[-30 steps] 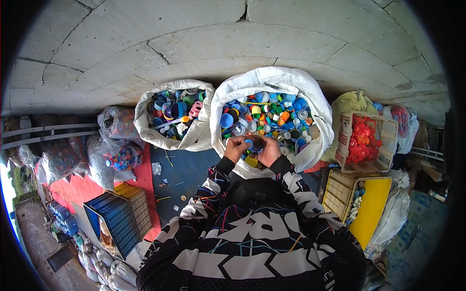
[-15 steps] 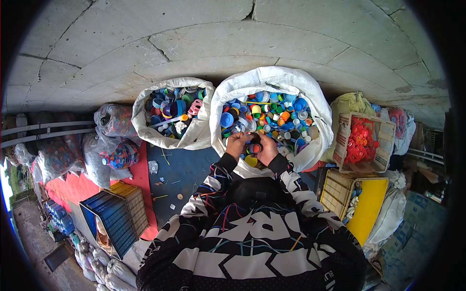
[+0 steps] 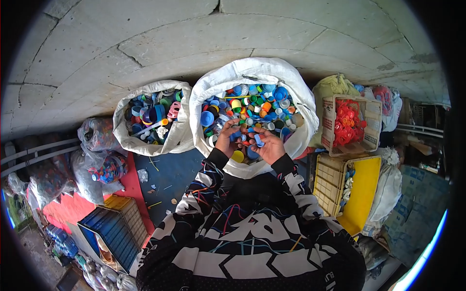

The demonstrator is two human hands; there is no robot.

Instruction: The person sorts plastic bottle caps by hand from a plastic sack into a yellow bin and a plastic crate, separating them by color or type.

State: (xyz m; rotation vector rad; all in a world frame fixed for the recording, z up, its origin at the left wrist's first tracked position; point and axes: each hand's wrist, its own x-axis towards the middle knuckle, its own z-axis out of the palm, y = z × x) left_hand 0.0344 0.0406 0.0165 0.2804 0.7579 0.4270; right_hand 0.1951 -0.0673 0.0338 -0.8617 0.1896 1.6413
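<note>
A large white woven sack (image 3: 196, 104) full of mixed plastic caps (image 3: 252, 107) stands in front of me. Over its near side, my left hand (image 3: 226, 140) has its fingers apart and curved, close beside some small blue caps. My right hand (image 3: 272, 147) pinches a blue bottle cap (image 3: 259, 140) between thumb and fingers. Below and between the hands lie a yellow lid (image 3: 237, 156) and a round blue lid (image 3: 252, 153). Parts of the caps under my fingers are hidden.
To the left stands a smaller white sack (image 3: 127, 141) of caps and rings. On the right are a crate (image 3: 328, 133) with red caps and a yellow bin (image 3: 365, 194). A blue crate (image 3: 104, 233) and clear bags (image 3: 104, 169) sit at left; a concrete wall (image 3: 160, 43) rises behind.
My hands were close together around a dark round cap; now they are further apart, and a blue cap shows in the right. The whole view has shifted, with the sacks further left.
</note>
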